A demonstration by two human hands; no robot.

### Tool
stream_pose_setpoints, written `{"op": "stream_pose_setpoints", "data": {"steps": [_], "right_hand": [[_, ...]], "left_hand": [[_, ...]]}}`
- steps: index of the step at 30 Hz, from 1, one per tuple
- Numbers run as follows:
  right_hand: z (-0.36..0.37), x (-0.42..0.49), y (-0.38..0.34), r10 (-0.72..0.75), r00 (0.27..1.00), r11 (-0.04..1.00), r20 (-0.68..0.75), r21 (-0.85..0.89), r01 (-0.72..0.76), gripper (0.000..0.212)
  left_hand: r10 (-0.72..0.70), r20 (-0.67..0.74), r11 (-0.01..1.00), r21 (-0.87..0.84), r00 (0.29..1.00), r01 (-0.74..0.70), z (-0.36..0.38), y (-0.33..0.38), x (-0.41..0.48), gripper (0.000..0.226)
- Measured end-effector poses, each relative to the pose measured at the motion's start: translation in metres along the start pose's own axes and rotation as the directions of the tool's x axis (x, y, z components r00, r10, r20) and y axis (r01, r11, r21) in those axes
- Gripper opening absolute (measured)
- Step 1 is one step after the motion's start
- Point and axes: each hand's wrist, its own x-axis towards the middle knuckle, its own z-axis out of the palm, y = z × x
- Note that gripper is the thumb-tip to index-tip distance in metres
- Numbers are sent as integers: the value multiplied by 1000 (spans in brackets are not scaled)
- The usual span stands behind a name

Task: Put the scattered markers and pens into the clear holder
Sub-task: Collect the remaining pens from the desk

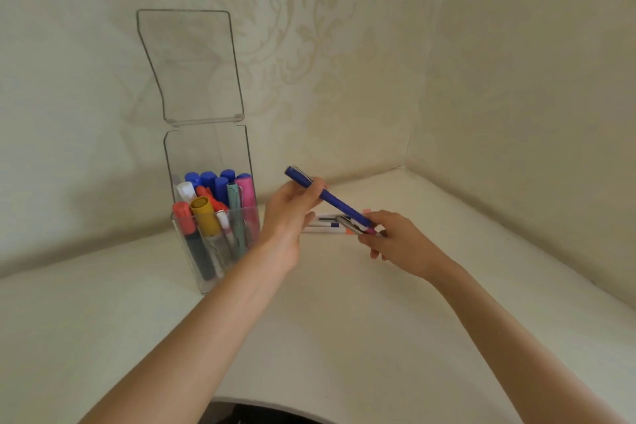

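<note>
Forearms are reaching in from the near edge of the pale table (pixel 344 337), both bare, both heading toward the clear holder (pixel 213 217), which is the thing to steer by. Just right of the holder, the left hand (pixel 292 213) is gripping a blue pen (pixel 327 198) near its capped end, fingers curled round the barrel. That pen is slanting down to the right, lifted off the table. At its lower end the right hand (pixel 395 241) is pinching the tip between thumb and fingers, together with what looks like a second, silvery pen (pixel 351 225); how many it is holding I cannot tell for sure. Under and just behind the two hands, still right of the holder, a few white pens (pixel 323 224) are lying flat on the table, partly hidden by the fingers.

The holder itself is standing upright, already crowded: a yellow-capped marker (pixel 204 215) and a red-capped marker (pixel 182 217) are leaning at its front, a pink one (pixel 248 194) at its right side, blue caps (pixel 210 179) bunching at the back. Its hinged lid (pixel 191 65) is standing open above it, leaning toward the patterned wall (pixel 344 45) behind.
</note>
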Motion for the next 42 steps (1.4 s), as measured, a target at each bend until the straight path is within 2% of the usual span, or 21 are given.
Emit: {"op": "stream_pose_setpoints", "data": {"steps": [2,5,8,11,13,14,18,20,23,24,25,27,30,32,35,38,39,40,42], "right_hand": [[0,0,2,42,999,997,-33,59,-40,12],[-1,5,-2,123,989,984,-86,141,-111,14],[0,11,-20,98,990,975,-105,207,-75,15],[7,15,-48,16,994,961,-104,276,13,17],[13,17,-68,-26,993,944,-112,324,61,16],[15,18,-78,-45,991,935,-123,344,85,15],[24,17,-113,-119,971,869,-209,450,203,15],[26,16,-125,-141,961,829,-236,502,245,16],[25,13,-136,-161,951,760,-264,581,290,19],[24,12,-138,-165,949,735,-270,608,301,19],[23,12,-140,-165,947,715,-276,628,307,19],[22,11,-141,-149,950,690,-274,660,298,17],[24,10,-137,-109,962,658,-252,707,260,15],[26,10,-132,-81,965,663,-249,710,238,13],[28,10,-125,-52,970,656,-237,724,212,12],[28,13,-124,-33,973,641,-229,742,197,12],[29,13,-125,-27,972,640,-232,743,195,13],[30,14,-127,-23,970,638,-242,744,201,13],[31,15,-135,-25,960,610,-280,756,236,13]], "left_hand": [[90,4,996,14,996,-90,-7,19,-8,4],[292,72,943,143,954,-300,-14,47,-29,8],[489,83,843,210,869,-494,-28,80,-47,11],[661,-35,723,297,749,-624,-55,111,-56,26],[714,-59,651,425,698,-629,-75,117,-56,47],[708,-46,633,485,704,-604,-83,117,-56,56],[667,11,572,634,745,-521,-96,98,-51,52],[696,-40,579,621,717,-528,-100,95,-51,50],[765,-148,599,521,627,-608,-108,103,-54,50],[772,-154,596,511,617,-619,-111,106,-54,50],[764,-132,593,530,631,-607,-112,107,-53,51],[702,-27,569,623,712,-537,-108,104,-53,54],[614,158,441,744,774,-502,-100,86,-51,54],[575,239,352,791,782,-500,-104,73,-48,49],[575,335,134,861,747,-490,-118,57,-45,37],[578,384,30,872,720,-489,-137,45,-47,56],[583,364,39,881,727,-472,-143,41,-50,62],[584,315,94,889,748,-448,-149,39,-52,68],[561,190,288,867,806,-406,-157,34,-54,79]]}}
